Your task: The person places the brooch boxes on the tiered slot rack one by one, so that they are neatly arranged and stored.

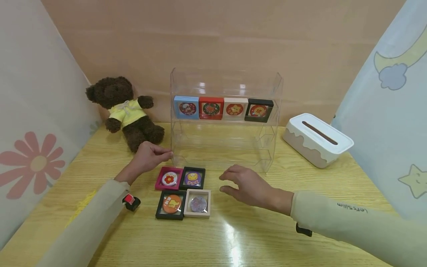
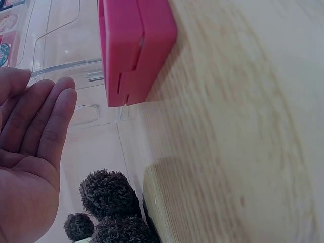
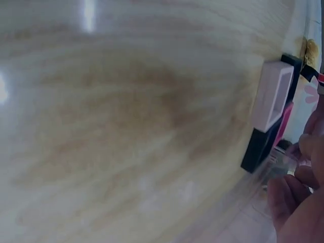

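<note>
Spreading below a tan backdrop (image 1: 213,40), a pale wood-grained surface (image 1: 260,241) runs between a flower-printed cloth (image 1: 36,111) at 9 o'clock and a moon-and-star cloth (image 1: 377,129) at 3 o'clock on the head view's dial. Nearer in, a brown bear (image 1: 143,129) in yellow leans toward 9, and a slotted, white-lidded box (image 1: 317,141) sits at 3. At 12 stands a clear rack (image 1: 223,154), one tier carrying a blue frame (image 1: 186,107), red frame (image 1: 211,108), cream frame (image 1: 235,109) and black frame (image 1: 259,110), each with a round badge. At 7, four flat frames (image 1: 183,191), also badged, lie two by two on the surface. The left grip (image 1: 146,159), at 8, has its fingertips at the rack's edge; whether they pinch it, I cannot tell. The right grip (image 1: 250,187), at 5, is released, thumb and fingers apart, near the flat frames.
</note>
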Demonstrator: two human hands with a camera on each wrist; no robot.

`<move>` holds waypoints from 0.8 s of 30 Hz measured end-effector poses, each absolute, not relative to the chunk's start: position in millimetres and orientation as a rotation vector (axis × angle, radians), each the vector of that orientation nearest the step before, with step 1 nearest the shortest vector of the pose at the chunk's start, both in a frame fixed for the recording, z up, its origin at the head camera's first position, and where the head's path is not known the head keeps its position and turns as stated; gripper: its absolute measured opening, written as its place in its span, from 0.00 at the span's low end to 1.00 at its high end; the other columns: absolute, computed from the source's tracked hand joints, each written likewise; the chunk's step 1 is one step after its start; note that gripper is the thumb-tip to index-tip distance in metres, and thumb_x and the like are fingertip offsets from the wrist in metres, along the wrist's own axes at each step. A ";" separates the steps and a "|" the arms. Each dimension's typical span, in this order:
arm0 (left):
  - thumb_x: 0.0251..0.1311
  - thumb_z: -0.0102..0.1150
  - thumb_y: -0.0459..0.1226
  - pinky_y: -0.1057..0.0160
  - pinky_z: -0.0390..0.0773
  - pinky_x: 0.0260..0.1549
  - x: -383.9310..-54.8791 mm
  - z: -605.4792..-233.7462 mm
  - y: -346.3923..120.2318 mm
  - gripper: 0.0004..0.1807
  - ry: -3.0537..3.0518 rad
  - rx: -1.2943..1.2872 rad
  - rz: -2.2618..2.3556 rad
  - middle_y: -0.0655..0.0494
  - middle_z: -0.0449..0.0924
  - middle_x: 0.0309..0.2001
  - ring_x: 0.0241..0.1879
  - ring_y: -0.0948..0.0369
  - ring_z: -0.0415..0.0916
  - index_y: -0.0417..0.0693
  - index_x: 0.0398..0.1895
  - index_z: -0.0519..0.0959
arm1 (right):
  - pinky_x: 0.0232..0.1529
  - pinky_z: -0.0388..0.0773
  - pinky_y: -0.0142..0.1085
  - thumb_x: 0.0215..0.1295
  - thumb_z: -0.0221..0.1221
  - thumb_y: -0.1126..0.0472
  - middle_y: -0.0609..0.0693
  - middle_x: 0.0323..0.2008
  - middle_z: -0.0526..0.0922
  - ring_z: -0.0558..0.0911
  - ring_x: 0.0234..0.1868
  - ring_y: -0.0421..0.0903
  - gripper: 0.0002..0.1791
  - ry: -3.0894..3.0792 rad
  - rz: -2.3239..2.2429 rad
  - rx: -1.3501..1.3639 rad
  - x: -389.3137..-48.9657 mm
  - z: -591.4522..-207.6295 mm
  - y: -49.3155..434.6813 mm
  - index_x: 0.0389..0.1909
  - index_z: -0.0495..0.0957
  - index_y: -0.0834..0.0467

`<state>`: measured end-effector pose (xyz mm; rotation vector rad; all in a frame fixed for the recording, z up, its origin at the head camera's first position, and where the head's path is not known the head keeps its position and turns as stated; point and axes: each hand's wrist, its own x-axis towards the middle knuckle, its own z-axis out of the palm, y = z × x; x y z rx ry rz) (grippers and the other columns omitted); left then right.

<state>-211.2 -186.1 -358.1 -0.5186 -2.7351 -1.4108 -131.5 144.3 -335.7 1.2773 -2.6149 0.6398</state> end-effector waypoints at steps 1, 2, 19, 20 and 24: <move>0.60 0.63 0.37 0.55 0.81 0.32 -211.2 -358.0 -185.6 0.12 -2.735 -0.517 -1.407 0.47 0.84 0.32 0.33 0.54 0.83 0.36 0.39 0.85 | 0.39 0.79 0.35 0.58 0.67 0.58 0.51 0.40 0.81 0.80 0.41 0.46 0.16 -2.652 0.681 1.289 -129.9 -339.6 143.4 0.44 0.81 0.63; 0.60 0.63 0.37 0.55 0.81 0.32 -211.5 -358.0 -185.4 0.12 -2.732 -0.523 -1.400 0.46 0.84 0.32 0.32 0.54 0.83 0.35 0.39 0.85 | 0.38 0.79 0.35 0.59 0.66 0.57 0.52 0.42 0.81 0.80 0.41 0.47 0.18 -2.684 0.727 1.302 -128.4 -343.3 142.3 0.46 0.80 0.64; 0.60 0.63 0.36 0.55 0.81 0.32 -211.7 -358.4 -185.1 0.12 -2.719 -0.532 -1.411 0.47 0.84 0.31 0.32 0.55 0.83 0.35 0.39 0.85 | 0.41 0.76 0.34 0.50 0.71 0.48 0.52 0.41 0.78 0.77 0.39 0.46 0.39 -2.880 1.090 1.159 -121.3 -378.8 122.4 0.56 0.72 0.70; 0.61 0.63 0.36 0.55 0.81 0.32 -211.6 -358.5 -185.3 0.12 -2.721 -0.530 -1.412 0.47 0.84 0.31 0.33 0.55 0.83 0.35 0.39 0.85 | 0.41 0.75 0.34 0.50 0.71 0.47 0.52 0.41 0.78 0.76 0.39 0.46 0.40 -2.898 1.081 1.146 -121.3 -379.2 121.4 0.57 0.72 0.70; 0.61 0.62 0.37 0.56 0.81 0.32 -211.4 -359.1 -185.9 0.12 -2.724 -0.530 -1.409 0.47 0.85 0.32 0.33 0.55 0.83 0.35 0.39 0.85 | 0.41 0.75 0.34 0.48 0.72 0.46 0.52 0.43 0.78 0.75 0.40 0.45 0.41 -2.921 1.036 1.141 -121.6 -380.9 119.1 0.57 0.72 0.69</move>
